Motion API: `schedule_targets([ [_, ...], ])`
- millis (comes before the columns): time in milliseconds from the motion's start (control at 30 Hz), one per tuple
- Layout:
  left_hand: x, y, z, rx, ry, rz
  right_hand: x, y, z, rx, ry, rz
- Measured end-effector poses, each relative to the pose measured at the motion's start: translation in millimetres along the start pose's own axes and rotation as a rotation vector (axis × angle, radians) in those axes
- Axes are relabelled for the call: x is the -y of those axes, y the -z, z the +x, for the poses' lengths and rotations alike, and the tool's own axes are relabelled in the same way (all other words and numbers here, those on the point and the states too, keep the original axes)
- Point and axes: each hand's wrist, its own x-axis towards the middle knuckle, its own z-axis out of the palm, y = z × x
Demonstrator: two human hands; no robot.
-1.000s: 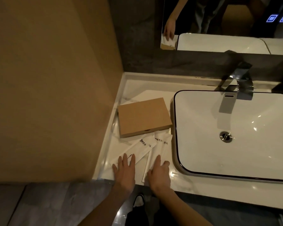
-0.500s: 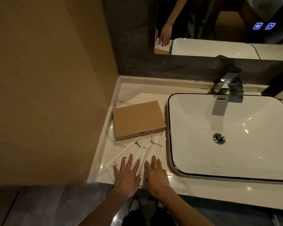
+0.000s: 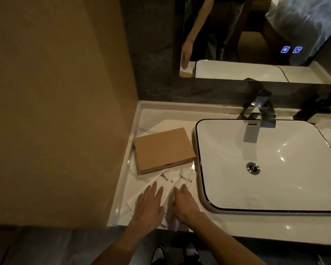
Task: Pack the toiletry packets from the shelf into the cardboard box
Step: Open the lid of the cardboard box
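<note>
A flat brown cardboard box [image 3: 163, 150] lies closed on the white counter [image 3: 256, 226], left of the sink. Just in front of it lie several white toiletry packets [image 3: 177, 178] with dark printed text, overlapping one another. My left hand [image 3: 150, 204] rests flat on the left packets with its fingers spread. My right hand [image 3: 183, 202] lies on the right packets, its fingers curled down against the paper. Whether the right hand has pinched a packet I cannot tell. The near ends of the packets are hidden under both hands.
A white rectangular sink [image 3: 266, 165] with a dark rim fills the right side, a chrome tap [image 3: 260, 111] behind it. A tan wall [image 3: 55, 102] bounds the counter on the left. A mirror [image 3: 246, 35] hangs above.
Both hands have slid forward over the packets and drawn closer together. The right hand's fingers have curled from flat. The box has not moved.
</note>
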Motion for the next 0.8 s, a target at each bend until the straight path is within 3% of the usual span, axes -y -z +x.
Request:
schedule_targets([
  [233,15.2,31.1,19.2,-0.145,-0.082,0.041,9.6,34.2,16.7,-0.1,0.026,-0.047],
  [467,13.2,47.9,45.1,-0.203,-0.055,0.055,12.5,37.3,29.5,-0.051,0.069,-0.134],
  [800,19.7,65.2,90.8,-0.124,0.116,0.159,19.5,66.9,86.9,-0.194,0.397,-0.321],
])
